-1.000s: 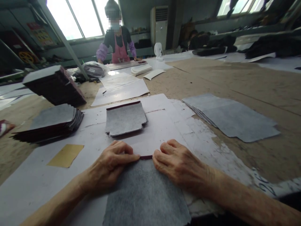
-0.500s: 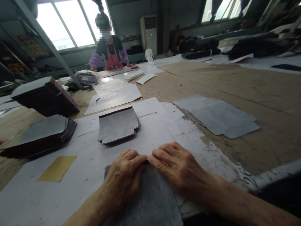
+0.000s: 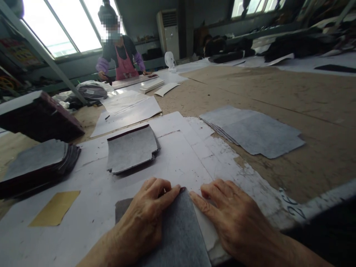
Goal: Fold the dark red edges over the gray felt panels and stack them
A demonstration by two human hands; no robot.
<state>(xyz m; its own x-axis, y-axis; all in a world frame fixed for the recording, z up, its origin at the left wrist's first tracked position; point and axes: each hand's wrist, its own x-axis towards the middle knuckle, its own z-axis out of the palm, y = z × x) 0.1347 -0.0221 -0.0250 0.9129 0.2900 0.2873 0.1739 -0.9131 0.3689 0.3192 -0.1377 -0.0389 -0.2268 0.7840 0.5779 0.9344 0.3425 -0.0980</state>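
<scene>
A grey sheet of fabric-like material [image 3: 185,230] lies in front of me at the table's near edge, with a dark red bit at its far corner. My left hand [image 3: 150,211] is closed at that corner, thumb and forefinger on the material, covering much of its left side. A darker grey end [image 3: 122,208] sticks out left of this hand. Just beyond the sheet's right edge rests my right hand [image 3: 236,215], fingers loosely bent and a little apart, holding nothing I can see. Ahead sits a small stack of grey pieces [image 3: 132,148] with a dark red folded strip along the top.
Larger grey pieces [image 3: 253,129] lie fanned at the right. At left are a thick pile of grey pieces [image 3: 36,159], a dark block-like stack [image 3: 41,115] and a yellow card [image 3: 55,208]. Across the table stands a person in a pink apron [image 3: 125,65], near a white fan [image 3: 169,61].
My right hand has moved right, away from the left hand and the sheet's corner, baring the dark red bit. My left hand stays at the corner. The view has shifted slightly.
</scene>
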